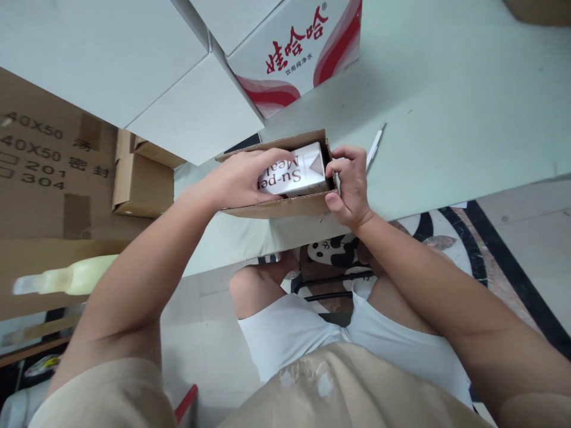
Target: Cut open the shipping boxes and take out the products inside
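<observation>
A pale table (446,119) spreads beyond the left hand (243,175) and the right hand (350,187), running out of view. Left of the left hand stands a big brown carton (40,148), cut off at the edge. White boxes (196,107), tops out of view, rise beyond that hand, with a red-and-white carton (294,59), also cropped, beside them. Between the hands is an open box (285,209); its floor cannot be seen. The left hand reaches in, thumb and fingers around a white packet (303,172), covering some lettering. The right hand, fingers curled, grips the box's end wall. Just beyond it lies a thin white tool (377,142), its kind unclear.
</observation>
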A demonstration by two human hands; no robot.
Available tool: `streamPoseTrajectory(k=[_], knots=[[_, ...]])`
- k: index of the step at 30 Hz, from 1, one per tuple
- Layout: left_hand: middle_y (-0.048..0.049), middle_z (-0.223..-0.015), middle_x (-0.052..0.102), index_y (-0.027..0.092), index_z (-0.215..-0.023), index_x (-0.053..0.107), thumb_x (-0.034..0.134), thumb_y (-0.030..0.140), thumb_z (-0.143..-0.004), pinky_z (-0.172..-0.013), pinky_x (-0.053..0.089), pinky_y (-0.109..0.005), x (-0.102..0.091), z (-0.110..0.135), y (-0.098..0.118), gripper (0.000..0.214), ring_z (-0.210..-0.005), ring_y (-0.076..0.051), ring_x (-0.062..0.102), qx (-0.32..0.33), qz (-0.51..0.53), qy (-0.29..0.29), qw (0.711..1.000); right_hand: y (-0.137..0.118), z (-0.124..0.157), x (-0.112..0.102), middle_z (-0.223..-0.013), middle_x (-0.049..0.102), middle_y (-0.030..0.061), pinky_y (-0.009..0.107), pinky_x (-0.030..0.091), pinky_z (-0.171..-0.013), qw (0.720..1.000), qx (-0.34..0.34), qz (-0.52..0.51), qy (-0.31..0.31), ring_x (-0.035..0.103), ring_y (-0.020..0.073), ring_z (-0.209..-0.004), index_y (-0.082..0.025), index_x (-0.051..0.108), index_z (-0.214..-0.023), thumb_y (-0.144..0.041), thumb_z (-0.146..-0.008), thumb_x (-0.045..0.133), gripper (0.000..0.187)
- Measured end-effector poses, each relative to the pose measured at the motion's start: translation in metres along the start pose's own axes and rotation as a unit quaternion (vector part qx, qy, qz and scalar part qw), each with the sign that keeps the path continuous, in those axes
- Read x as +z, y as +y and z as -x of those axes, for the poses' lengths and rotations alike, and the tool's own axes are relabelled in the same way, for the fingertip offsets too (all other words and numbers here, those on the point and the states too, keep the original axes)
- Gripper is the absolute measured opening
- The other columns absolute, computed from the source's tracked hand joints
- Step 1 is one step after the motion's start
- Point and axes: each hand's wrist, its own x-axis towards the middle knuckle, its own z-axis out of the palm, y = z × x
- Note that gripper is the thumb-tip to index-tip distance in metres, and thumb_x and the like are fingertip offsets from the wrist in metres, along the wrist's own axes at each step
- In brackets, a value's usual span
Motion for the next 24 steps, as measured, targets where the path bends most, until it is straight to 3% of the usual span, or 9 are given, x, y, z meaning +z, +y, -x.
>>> streamPoseTrajectory(k=[4, 8, 13, 16, 20, 22, 24], knots=[[-0.0049, -0.136, 0.071, 0.024, -0.137, 0.062, 0.077, 0.050, -0.076, -0.110, 0.051, -0.047, -0.010, 0.013, 0.002, 0.068, -0.123, -0.032, 0.065, -0.032, 0.048, 0.052, 0.997, 0.000, 0.000, 0.003, -0.124, 0.043, 0.0113, 0.056, 0.051, -0.103, 1.000, -0.002, 0.008, -0.001, 0.053, 0.0296, -0.119, -0.025, 0.052, -0.118, -0.069, -0.095, 0.039, 0.052], [-0.0016, -0.131, 0.074, 0.027, -0.126, 0.067, 0.082, 0.060, -0.068, -0.112, 0.051, -0.047, -0.017, 0.028, 0.007, 0.068, -0.120, -0.031, 0.065, -0.053, 0.078, 0.114, 0.989, 0.000, -0.001, 0.002, -0.124, 0.044, 0.0107, 0.061, 0.049, -0.106, 1.000, -0.007, 0.021, -0.008, 0.052, 0.0313, -0.122, -0.026, 0.050, -0.125, -0.074, -0.092, 0.040, 0.058], [-0.0082, -0.128, 0.075, 0.025, -0.117, 0.071, 0.087, 0.056, -0.062, -0.098, 0.056, -0.046, -0.018, 0.043, 0.001, 0.065, -0.112, -0.031, 0.070, 0.046, 0.072, 0.234, 0.968, 0.005, -0.002, -0.002, -0.124, 0.046, 0.0119, 0.060, 0.050, -0.105, 1.000, -0.007, 0.021, 0.003, 0.053, 0.0308, -0.122, -0.026, 0.046, -0.125, -0.076, -0.090, 0.046, 0.061], [-0.0108, -0.114, 0.077, 0.023, -0.108, 0.074, 0.095, 0.056, -0.045, -0.085, 0.056, -0.048, -0.021, 0.049, -0.015, 0.074, -0.100, -0.033, 0.072, 0.083, 0.110, 0.325, 0.936, 0.009, -0.002, -0.001, -0.121, 0.048, 0.0122, 0.059, 0.052, -0.102, 0.999, 0.028, 0.046, 0.002, 0.053, 0.0307, -0.120, -0.026, 0.045, -0.118, -0.078, -0.087, 0.050, 0.062], [-0.0056, -0.096, 0.070, 0.023, -0.095, 0.066, 0.098, 0.056, -0.023, -0.087, 0.055, -0.047, -0.026, 0.059, -0.043, 0.086, -0.091, -0.029, 0.069, 0.036, 0.176, 0.445, 0.877, 0.010, -0.002, 0.003, -0.119, 0.049, 0.0111, 0.052, 0.056, -0.090, 0.998, 0.000, 0.065, 0.024, 0.055, 0.0277, -0.113, -0.026, 0.044, -0.121, -0.066, -0.086, 0.058, 0.055], [-0.0002, -0.089, 0.062, 0.023, -0.099, 0.058, 0.091, 0.076, -0.030, -0.093, 0.054, -0.047, -0.024, 0.063, -0.052, 0.093, -0.092, -0.026, 0.069, 0.037, 0.208, 0.520, 0.828, 0.010, -0.002, 0.005, -0.119, 0.050, 0.0106, 0.051, 0.056, -0.088, 0.997, -0.004, 0.068, 0.022, 0.055, 0.0273, -0.113, -0.026, 0.042, -0.124, -0.060, -0.085, 0.061, 0.055], [0.0013, -0.091, 0.057, 0.023, -0.109, 0.051, 0.074, 0.091, -0.052, -0.100, 0.050, -0.048, -0.020, 0.067, -0.053, 0.093, -0.098, -0.024, 0.069, 0.054, 0.243, 0.559, 0.791, 0.011, -0.002, 0.007, -0.119, 0.050, 0.0103, 0.051, 0.055, -0.090, 0.998, 0.008, 0.066, 0.017, 0.055, 0.0281, -0.115, -0.026, 0.042, -0.126, -0.055, -0.083, 0.065, 0.057]])
